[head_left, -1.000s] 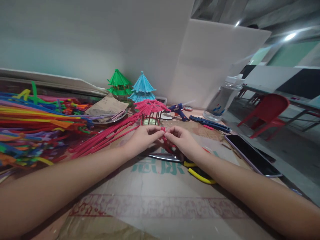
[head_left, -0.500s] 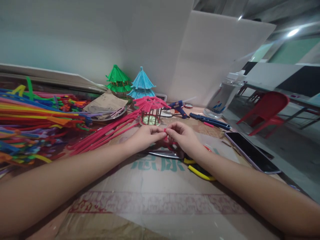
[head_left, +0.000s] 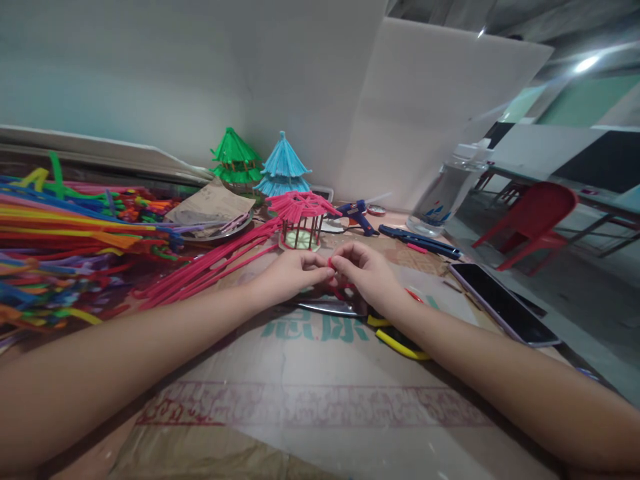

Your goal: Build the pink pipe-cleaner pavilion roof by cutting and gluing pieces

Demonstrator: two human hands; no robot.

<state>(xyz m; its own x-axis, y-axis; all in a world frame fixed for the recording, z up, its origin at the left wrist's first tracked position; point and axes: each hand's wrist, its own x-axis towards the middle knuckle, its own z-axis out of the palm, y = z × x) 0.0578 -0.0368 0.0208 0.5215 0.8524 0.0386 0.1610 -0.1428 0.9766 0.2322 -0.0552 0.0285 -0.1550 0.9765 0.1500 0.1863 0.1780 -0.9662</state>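
Note:
My left hand (head_left: 290, 272) and my right hand (head_left: 369, 273) meet over a metal plate (head_left: 330, 309), their fingertips pinched on a small pink piece of pipe cleaner (head_left: 331, 263). Most of that piece is hidden by the fingers. Just behind the hands stands a little pavilion (head_left: 299, 208) with a pink roof, brown posts and a pale base. Long pink pipe cleaners (head_left: 215, 265) lie in a bunch left of it. Beneath my right wrist, a yellow-and-black handled tool (head_left: 400, 345) is partly covered.
Colourful pipe cleaners (head_left: 85, 230) pile up at the left. Green (head_left: 235, 157) and blue (head_left: 283, 163) pavilions stand at the back. A glue gun (head_left: 359, 217), a dark blue long-handled tool (head_left: 420, 242), a clear bottle (head_left: 443, 200) and a phone (head_left: 503, 303) are on the right.

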